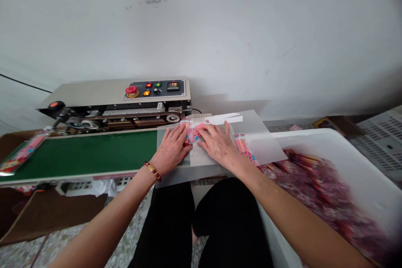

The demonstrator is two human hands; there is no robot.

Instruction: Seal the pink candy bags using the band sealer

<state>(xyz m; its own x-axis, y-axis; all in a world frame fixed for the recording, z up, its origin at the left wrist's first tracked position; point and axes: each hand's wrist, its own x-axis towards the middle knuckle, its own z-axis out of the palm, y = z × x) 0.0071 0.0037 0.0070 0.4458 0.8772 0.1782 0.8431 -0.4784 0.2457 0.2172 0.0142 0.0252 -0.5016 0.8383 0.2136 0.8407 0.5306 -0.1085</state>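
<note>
My left hand [172, 147] and my right hand [218, 142] lie flat, fingers stretched, on a clear plastic bag [201, 155] holding pink packets [194, 133]. The bag rests on a grey metal plate at the right end of a green conveyor belt [84, 153]. Its top edge points at the sealing slot of a band sealer machine [125, 104]. A bead bracelet sits on my left wrist. Just right of my right hand lies another clear bag with pink packets [246, 150], on a stack of empty bags.
A finished pink pack [21, 153] lies at the belt's far left, over a cardboard box [6, 142]. To my right stands a white tub [345, 155] full of pink packets. Grey crates [381, 142] stand at the far right. A white wall rises behind.
</note>
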